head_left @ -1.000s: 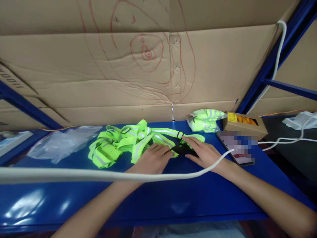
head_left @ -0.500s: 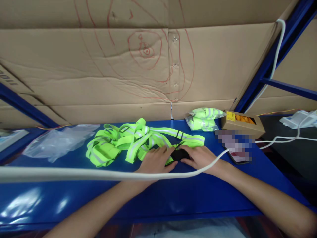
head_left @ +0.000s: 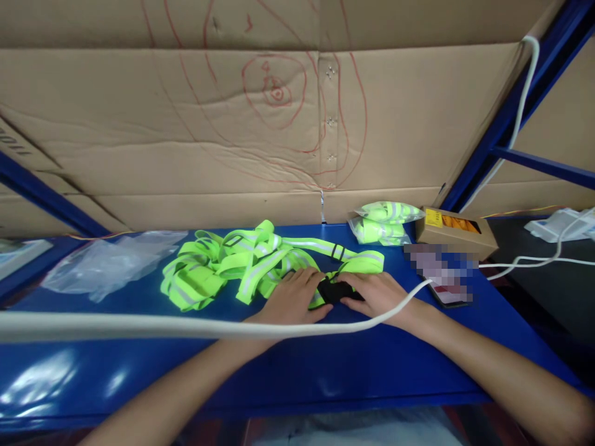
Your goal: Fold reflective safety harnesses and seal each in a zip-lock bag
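The left hand (head_left: 294,297) is lying palm-down, fingers close together — whether they are pinching anything, I cannot tell. The right hand (head_left: 383,298) is gripping a black piece (head_left: 338,292) between thumb and fingers. Silver-striped, neon yellow-green reflective straps (head_left: 260,269) are sprawling in tangled loops over the far middle of the blue table (head_left: 325,378) — some running beneath the hands.

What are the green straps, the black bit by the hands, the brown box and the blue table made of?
Green straps: probably fabric, since they bend and loop softly; their silvery stripes look reflective. Black bit: fabric or plastic, too dark to tell. Brown box: likely matte cardboard, by its tan sides and straight edges. Blue table: perhaps painted metal; its glossy top shows bright reflections.
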### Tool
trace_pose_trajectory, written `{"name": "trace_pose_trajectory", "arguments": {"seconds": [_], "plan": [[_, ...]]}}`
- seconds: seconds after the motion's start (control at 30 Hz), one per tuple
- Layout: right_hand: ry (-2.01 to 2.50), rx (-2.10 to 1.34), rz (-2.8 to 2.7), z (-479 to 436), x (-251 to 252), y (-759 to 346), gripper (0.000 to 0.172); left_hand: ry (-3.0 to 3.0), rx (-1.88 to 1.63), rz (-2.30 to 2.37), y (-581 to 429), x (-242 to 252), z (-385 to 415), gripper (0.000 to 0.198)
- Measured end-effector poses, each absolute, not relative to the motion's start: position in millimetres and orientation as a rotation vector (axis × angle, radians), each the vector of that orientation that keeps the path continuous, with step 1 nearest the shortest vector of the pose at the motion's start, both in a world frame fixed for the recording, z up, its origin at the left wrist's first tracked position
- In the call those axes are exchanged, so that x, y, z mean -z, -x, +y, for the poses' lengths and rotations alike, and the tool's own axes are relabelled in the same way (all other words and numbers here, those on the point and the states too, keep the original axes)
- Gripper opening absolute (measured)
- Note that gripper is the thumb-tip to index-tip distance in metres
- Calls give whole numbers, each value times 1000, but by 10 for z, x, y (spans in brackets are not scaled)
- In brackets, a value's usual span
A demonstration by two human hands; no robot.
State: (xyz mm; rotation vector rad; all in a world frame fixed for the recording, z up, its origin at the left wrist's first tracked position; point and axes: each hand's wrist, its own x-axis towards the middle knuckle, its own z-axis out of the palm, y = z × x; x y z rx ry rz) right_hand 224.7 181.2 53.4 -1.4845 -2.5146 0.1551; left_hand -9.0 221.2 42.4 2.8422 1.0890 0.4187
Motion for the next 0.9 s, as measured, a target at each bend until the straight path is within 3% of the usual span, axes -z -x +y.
{"name": "trace_pose_trajectory", "arguments": {"seconds": [0.17,0.4,0.5,0.67,0.9], "plan": [[1268,-128,-2555,1820,-446,-2271,28,-2827,-466,990,118,-441,2229,64],[1091,183,-2527,1852,-382,-2295,22,-2903,-482,957,150,-493,2210,59],[1084,163,-2418,1861,-466,-2303,29,-2872,-555,917,219,-583,2260,62],[1113,-70,-2278,1862,-568,-2395,17,-2616,-669,883,400,-815,2429,53],[1101,-326,-1253,2128,-667,-2691,14,-1481,-1593,944,869,-1221,2843,57]]}}
